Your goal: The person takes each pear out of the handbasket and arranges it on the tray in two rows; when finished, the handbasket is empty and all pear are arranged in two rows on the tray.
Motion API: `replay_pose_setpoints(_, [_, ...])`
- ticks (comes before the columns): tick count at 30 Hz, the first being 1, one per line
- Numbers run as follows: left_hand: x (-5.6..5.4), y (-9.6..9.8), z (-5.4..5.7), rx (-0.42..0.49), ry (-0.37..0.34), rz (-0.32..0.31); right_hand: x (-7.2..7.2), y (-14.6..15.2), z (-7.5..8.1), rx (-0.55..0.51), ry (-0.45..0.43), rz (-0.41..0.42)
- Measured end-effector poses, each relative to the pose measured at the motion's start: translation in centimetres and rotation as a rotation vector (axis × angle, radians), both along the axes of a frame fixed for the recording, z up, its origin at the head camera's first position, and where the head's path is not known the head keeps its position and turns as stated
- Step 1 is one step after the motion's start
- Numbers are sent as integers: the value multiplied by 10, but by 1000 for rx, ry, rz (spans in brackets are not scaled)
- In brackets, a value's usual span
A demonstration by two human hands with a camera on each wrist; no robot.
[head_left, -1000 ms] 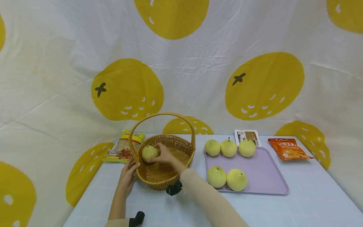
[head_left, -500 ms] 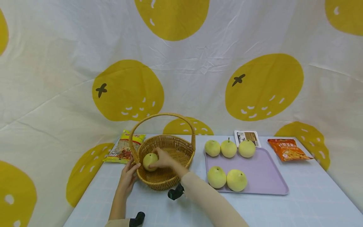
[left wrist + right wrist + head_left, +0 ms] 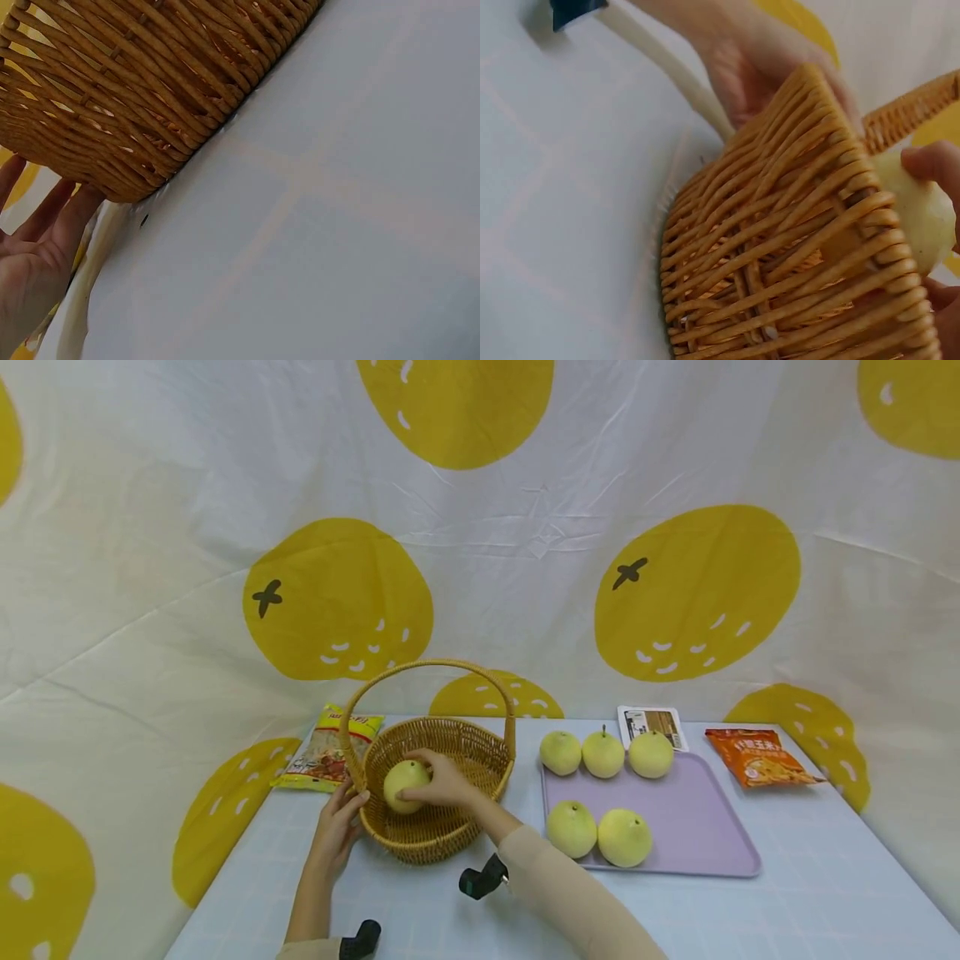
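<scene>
My right hand (image 3: 447, 783) holds a round, pale yellow pear (image 3: 403, 787) inside a wicker basket (image 3: 442, 847) with a tall arched handle. Thumb and fingers lie on either side of the fruit, near the basket's left inner wall. In the right wrist view the pear (image 3: 919, 214) shows just past the woven rim, partly hidden by it. My left hand (image 3: 339, 831) rests against the basket's left outside, close to the handle's foot. The left wrist view shows fairly straight fingers (image 3: 71, 214) touching the basket wall (image 3: 150, 97).
Right of the basket lies a lilac tray (image 3: 697, 818) with several pears (image 3: 625, 837) along its back and front left. A yellow snack bag (image 3: 326, 752) lies behind the basket, left. A white packet (image 3: 651, 724) and an orange bag (image 3: 759, 758) are at the back right.
My right hand has shifted the pear a little to the right and lower within the basket, still holding it. The left hand and the basket stay in place.
</scene>
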State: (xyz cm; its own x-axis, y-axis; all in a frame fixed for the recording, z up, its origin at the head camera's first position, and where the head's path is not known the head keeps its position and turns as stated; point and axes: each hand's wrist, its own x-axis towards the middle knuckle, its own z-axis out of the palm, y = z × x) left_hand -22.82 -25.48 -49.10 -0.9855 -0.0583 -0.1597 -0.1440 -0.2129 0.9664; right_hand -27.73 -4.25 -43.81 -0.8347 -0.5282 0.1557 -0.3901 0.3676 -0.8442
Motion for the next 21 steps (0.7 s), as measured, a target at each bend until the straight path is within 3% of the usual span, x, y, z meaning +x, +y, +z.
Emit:
replay_pose_setpoints(6, [-1, 0, 0, 14, 6, 4, 8, 12, 6, -80, 5, -7])
replay_pose_setpoints(21, [-1, 1, 0, 5, 3, 3, 26, 50, 20, -99, 22, -41])
